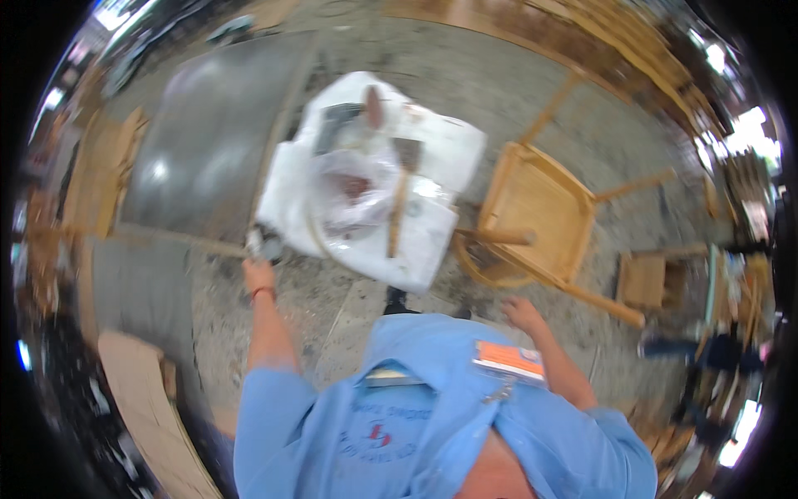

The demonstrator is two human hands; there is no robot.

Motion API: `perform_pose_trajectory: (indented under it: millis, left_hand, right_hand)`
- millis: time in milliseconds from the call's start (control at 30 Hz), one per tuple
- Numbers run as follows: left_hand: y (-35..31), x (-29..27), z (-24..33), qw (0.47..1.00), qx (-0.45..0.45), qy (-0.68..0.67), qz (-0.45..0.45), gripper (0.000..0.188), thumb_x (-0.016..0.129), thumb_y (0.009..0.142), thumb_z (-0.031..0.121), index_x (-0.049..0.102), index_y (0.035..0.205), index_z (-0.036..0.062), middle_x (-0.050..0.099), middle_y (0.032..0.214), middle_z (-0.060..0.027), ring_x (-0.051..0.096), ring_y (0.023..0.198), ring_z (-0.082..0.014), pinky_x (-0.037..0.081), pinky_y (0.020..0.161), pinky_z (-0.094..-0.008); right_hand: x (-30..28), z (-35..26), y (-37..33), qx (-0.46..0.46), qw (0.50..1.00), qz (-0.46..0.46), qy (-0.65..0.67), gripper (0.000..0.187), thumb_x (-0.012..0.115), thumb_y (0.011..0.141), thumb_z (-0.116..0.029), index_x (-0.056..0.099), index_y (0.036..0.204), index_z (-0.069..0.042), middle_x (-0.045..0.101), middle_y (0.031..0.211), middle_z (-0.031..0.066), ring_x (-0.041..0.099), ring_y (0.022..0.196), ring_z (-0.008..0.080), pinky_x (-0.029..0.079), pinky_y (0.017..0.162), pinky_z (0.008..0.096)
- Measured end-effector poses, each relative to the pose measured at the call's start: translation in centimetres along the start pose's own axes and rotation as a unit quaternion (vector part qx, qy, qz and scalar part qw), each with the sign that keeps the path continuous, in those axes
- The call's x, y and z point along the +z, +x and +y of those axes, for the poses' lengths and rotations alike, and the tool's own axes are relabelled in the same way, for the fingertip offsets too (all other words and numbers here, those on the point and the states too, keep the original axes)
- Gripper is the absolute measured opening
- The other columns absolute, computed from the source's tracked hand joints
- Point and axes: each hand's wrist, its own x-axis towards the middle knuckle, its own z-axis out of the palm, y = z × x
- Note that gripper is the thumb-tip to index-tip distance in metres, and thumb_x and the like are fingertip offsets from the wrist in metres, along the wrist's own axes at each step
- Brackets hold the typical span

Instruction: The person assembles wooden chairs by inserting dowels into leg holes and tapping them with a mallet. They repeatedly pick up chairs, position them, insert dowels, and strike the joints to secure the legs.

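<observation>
My left hand, a red band at its wrist, is closed around something small and whitish at the corner of a large grey panel; blur hides its kind. Low on the right, my right hand hangs with loosely bent fingers and nothing visible in it. Close to it lies an upturned wooden chair, legs sticking out. Ahead of me, white sheeting bears a clear plastic bag with reddish-brown contents, a wooden-handled tool with a broad dark end, and a pinkish oval piece.
Stacked wooden boards line the far right. A small wooden box stands right of the chair. Brown cardboard lies at the lower left, and the concrete floor is stained.
</observation>
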Motion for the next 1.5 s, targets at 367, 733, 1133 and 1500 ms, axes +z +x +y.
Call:
perform_pose_trajectory:
  millis: [367,733,1133,1500]
  left_hand:
    - [-14.2,-2.7,15.9,0.913,0.255,-0.280,-0.153,0.041,0.056,0.090,0.012,0.047,0.127,-0.0050,0.061,0.110,-0.0178,0.061,0.094,-0.0207,0.052,0.080,-0.0307]
    - [-28.0,4.5,30.6,0.627,0.392,-0.252,-0.624,0.067,0.071,0.083,0.032,0.043,0.136,0.0004,0.058,0.121,-0.0112,0.058,0.106,-0.0198,0.048,0.090,-0.0324]
    - [-30.4,15.3,27.0,0.719,0.418,-0.138,-0.538,0.028,0.072,0.082,0.019,0.058,0.103,0.0072,0.066,0.096,-0.0069,0.062,0.089,-0.0172,0.049,0.080,-0.0318]
    - [-30.1,16.6,26.4,0.698,0.461,-0.225,-0.500,0.027,0.072,0.081,0.019,0.061,0.102,0.0071,0.067,0.097,-0.0130,0.064,0.089,-0.0296,0.050,0.077,-0.0358]
  right_hand:
    - [-3.9,-22.7,-11.7,-0.550,0.807,0.167,-0.132,0.045,0.067,0.080,-0.010,0.058,0.124,-0.011,0.055,0.113,0.0130,0.059,0.094,0.0275,0.050,0.081,0.0369]
    - [-15.4,-18.6,-13.5,-0.458,0.814,0.346,-0.089,0.036,0.074,0.073,-0.010,0.061,0.106,-0.008,0.062,0.102,0.0114,0.063,0.092,0.0274,0.051,0.078,0.0352]
    - [-11.9,-16.5,-7.8,-0.411,0.837,0.361,-0.009,0.033,0.077,0.073,-0.018,0.063,0.102,-0.008,0.065,0.091,0.0110,0.064,0.083,0.0293,0.051,0.072,0.0379]
    - [-10.2,-18.4,-9.8,-0.492,0.824,0.281,-0.029,0.035,0.078,0.067,-0.014,0.063,0.097,-0.005,0.063,0.094,0.0128,0.061,0.089,0.0321,0.050,0.078,0.0384]
